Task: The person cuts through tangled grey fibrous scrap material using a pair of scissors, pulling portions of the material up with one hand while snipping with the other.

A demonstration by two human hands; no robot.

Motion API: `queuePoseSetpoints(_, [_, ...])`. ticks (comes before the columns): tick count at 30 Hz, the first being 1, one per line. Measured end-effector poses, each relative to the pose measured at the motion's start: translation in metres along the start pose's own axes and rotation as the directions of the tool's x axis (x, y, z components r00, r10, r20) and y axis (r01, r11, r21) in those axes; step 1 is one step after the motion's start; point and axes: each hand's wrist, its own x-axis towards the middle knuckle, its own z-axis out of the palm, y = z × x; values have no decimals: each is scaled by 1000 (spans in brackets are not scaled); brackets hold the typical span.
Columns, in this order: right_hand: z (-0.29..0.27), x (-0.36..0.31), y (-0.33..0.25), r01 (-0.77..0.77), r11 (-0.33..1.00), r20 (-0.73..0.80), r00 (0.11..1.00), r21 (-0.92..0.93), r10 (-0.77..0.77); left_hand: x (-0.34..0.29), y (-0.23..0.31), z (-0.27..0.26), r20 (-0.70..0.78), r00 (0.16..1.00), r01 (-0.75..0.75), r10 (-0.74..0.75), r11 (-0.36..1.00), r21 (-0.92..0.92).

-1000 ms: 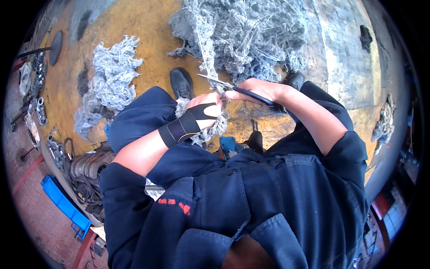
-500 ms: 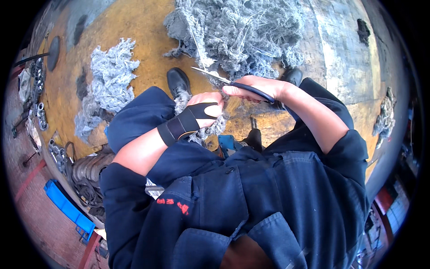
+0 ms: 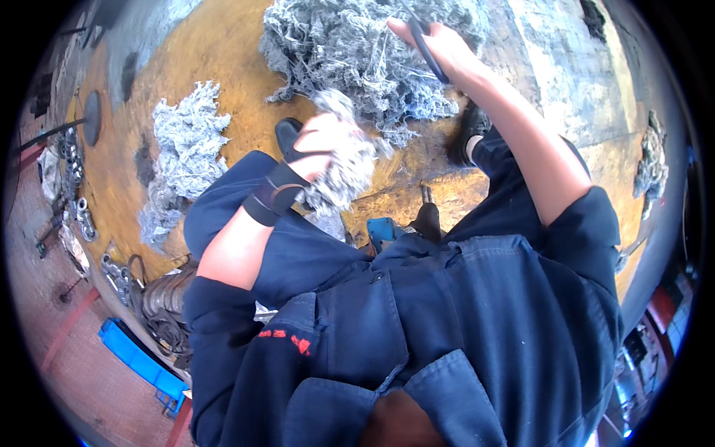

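A wad of grey fluffy yarn waste is gripped in my left hand, which wears a black wrist brace. Motion smears the hand and the wad a little. My right hand is farther out and holds black-handled scissors. Their blades run toward the top edge and show only in part. Beneath the scissors spreads a large heap of grey yarn waste. Left of my left knee lies a smaller pile of the same yarn.
My two dark shoes stand at the near side of the heap. Between my legs are a blue object and a dark handle-like piece. Metal parts and a blue tray-like item lie to the left, and a yarn clump far right.
My right hand has carried the scissors forward, away from my left hand, to over the large heap. My left hand has lifted and turned, bringing the yarn wad up into view.
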Motion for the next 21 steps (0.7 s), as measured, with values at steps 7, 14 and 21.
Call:
queuePoseSetpoints(7, [-1, -19, -25, -94, 946, 171, 984, 310, 42, -19, 44, -118, -145, 618, 423, -773, 482, -768])
queuePoseSetpoints(14, [-10, -28, -29, -170, 910, 149, 981, 379, 121, -39, 97, -274, -189, 533, 17, -825, 234, -972])
queuePoseSetpoints(21, [-25, -60, -37, -322, 832, 208, 945, 453, 252, -149, 15, -397, -578, -126, 126, -807, 564, -816])
